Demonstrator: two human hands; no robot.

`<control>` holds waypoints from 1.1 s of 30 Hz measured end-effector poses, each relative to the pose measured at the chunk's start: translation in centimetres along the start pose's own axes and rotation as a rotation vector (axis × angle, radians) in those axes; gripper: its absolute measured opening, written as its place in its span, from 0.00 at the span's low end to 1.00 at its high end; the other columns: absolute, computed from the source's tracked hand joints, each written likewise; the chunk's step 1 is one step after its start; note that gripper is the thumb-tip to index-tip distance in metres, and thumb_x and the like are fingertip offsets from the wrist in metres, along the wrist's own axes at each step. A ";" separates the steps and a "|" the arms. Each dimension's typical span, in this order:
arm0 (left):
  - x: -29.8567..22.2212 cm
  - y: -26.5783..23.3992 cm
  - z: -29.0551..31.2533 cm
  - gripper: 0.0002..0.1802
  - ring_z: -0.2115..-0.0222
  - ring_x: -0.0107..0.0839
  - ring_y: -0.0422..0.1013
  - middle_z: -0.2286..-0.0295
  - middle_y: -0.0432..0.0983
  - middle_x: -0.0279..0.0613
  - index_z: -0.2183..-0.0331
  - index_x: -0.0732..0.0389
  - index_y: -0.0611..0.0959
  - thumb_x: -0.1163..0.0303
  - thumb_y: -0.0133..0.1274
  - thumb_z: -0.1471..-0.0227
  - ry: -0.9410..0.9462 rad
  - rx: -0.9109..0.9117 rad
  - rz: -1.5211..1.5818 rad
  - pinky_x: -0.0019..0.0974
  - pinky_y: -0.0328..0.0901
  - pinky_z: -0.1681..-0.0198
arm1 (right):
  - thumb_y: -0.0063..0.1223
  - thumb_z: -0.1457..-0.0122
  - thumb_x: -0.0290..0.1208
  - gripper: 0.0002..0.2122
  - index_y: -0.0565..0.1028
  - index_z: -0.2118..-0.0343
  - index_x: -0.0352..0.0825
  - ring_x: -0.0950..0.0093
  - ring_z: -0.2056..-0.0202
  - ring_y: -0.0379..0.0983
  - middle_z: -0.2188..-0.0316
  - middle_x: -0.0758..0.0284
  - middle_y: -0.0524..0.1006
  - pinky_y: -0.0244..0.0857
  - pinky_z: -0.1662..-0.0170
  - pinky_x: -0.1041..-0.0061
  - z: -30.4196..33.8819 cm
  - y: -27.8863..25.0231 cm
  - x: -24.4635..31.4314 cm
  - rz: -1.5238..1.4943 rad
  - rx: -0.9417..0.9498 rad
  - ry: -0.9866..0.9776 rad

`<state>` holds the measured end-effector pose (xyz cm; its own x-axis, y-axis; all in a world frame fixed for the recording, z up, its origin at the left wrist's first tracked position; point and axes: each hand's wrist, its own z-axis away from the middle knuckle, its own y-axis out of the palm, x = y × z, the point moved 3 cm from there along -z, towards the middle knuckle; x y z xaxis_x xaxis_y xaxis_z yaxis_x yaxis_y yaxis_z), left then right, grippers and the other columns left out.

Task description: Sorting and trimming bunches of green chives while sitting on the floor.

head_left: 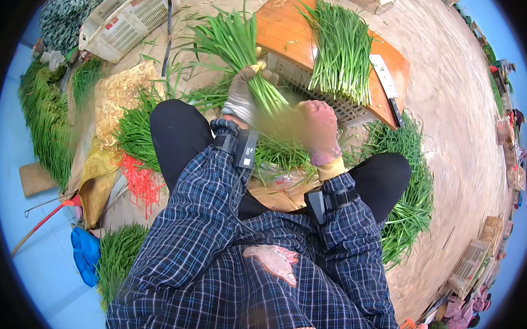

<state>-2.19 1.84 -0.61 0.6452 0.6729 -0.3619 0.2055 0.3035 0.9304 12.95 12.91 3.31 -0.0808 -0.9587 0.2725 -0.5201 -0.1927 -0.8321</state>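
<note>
My gloved left hand [243,94] is clenched round a bunch of green chives [236,44] held above my knees, my right hand [318,129] blurred at the stems – its grip I cannot tell – so a loose squeeze could spill stalks.

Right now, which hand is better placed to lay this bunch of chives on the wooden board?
Probably the left hand: it already grips the bunch of chives, while the blurred right hand sits at the stems' lower ends, short of the wooden board.
</note>
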 end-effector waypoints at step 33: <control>0.5 2.4 0.7 0.23 0.69 0.31 0.72 0.71 0.71 0.36 0.55 0.63 0.70 0.76 0.54 0.56 0.103 0.225 0.174 0.42 0.66 0.50 | 0.56 0.50 0.34 0.08 0.75 0.70 0.38 0.63 0.67 0.71 0.73 0.63 0.75 0.64 0.65 0.66 0.6 1.4 1.5 -0.242 -0.004 0.375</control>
<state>-0.89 2.43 1.44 0.6096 0.7699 -0.1890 0.2632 0.0284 0.9643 12.62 11.06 2.22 -0.2590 -0.7439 0.6161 -0.5651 -0.4006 -0.7213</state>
